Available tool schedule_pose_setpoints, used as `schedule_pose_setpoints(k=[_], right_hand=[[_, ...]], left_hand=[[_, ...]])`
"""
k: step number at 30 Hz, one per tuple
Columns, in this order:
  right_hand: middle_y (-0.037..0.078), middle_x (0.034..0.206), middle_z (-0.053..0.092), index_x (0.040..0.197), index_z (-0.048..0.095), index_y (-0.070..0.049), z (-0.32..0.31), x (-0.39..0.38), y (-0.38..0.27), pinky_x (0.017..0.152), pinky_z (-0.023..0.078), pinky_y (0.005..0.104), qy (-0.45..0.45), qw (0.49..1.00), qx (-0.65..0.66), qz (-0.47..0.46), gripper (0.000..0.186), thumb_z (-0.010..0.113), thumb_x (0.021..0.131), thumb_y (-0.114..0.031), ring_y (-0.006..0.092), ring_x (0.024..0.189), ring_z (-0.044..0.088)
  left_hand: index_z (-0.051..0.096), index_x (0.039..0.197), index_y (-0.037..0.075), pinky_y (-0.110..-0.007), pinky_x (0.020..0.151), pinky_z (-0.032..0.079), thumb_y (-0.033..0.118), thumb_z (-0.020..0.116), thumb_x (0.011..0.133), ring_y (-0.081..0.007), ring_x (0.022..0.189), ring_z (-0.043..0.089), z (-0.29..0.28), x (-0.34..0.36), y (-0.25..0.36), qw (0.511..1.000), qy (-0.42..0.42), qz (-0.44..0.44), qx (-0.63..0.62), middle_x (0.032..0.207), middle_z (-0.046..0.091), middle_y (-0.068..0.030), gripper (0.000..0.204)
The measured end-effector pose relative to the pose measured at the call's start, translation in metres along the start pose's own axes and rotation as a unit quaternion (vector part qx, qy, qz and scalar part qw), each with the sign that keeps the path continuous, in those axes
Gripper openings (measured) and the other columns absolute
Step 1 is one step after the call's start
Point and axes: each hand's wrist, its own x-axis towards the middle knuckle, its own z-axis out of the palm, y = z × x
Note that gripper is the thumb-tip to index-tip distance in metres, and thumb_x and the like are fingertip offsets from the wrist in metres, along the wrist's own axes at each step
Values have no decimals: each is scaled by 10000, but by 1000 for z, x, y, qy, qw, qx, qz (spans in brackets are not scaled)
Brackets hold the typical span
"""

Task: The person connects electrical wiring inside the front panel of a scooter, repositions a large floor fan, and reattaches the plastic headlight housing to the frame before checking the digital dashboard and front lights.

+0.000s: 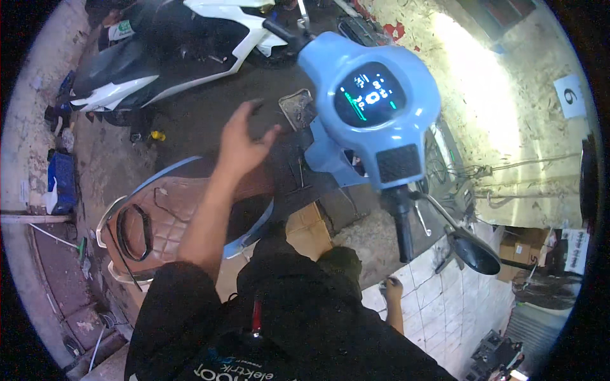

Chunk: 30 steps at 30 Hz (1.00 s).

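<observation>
Left hand (244, 141) hovers open above brown seat (171, 209); cardboard box (309, 223) below.

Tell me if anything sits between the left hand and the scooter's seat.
Nothing visible does. The left hand hovers open above the front end of the brown quilted seat, with only air between. A black loop lies farther back on the seat, clear of the hand.

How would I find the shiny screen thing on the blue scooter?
Start at the big light-blue scooter in the middle, with its brown quilted seat on the left. Follow it right to the rounded blue handlebar head. The round black display sits on top; it alone glows with green and white lights.
</observation>
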Motion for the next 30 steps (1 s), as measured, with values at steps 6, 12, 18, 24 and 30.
schedule_pose_setpoints(k=[6, 12, 18, 24, 30], right_hand=[[119, 744, 631, 974, 598, -60, -143, -14, 188, 431, 469, 321, 122, 936, 106, 312, 170, 548, 824, -121, 211, 549, 592], [110, 762, 642, 1005, 610, -75, -178, -1, 227, 456, 485, 334, -85, 952, -80, 282, 205, 539, 847, -185, 212, 581, 616], [100, 780, 652, 1036, 622, -89, -231, 103, 158, 481, 501, 346, -129, 961, -97, 225, 247, 529, 870, -249, 213, 612, 639], [118, 858, 640, 1111, 579, -58, -231, 227, -29, 558, 512, 330, -92, 992, -87, 17, 281, 549, 878, -213, 214, 678, 637], [120, 869, 642, 1176, 551, -34, -211, 239, -161, 578, 511, 330, -137, 983, -12, -121, 340, 562, 881, -203, 215, 692, 639]], left_hand=[[432, 1244, 13, -379, 874, 474, 172, 756, 758, -258, 996, 603, 88, -29, 92, 978, 73, -69, -181, 1129, 594, -112, 605], [497, 1197, 70, -355, 795, 458, 327, 637, 855, -215, 955, 557, 132, -80, 132, 806, 38, -368, -462, 1070, 572, -71, 450], [533, 1194, 17, -389, 914, 372, 445, 615, 851, -222, 1053, 490, 144, -87, 165, 748, 29, -372, -548, 1148, 542, -115, 554], [549, 1147, 56, -348, 774, 487, 523, 514, 896, -200, 847, 595, 155, -98, 187, 746, 47, -365, -555, 964, 610, -77, 531], [552, 1111, 45, -323, 646, 520, 565, 501, 882, -186, 709, 617, 160, -101, 193, 786, 94, -357, -496, 847, 625, -82, 571]])
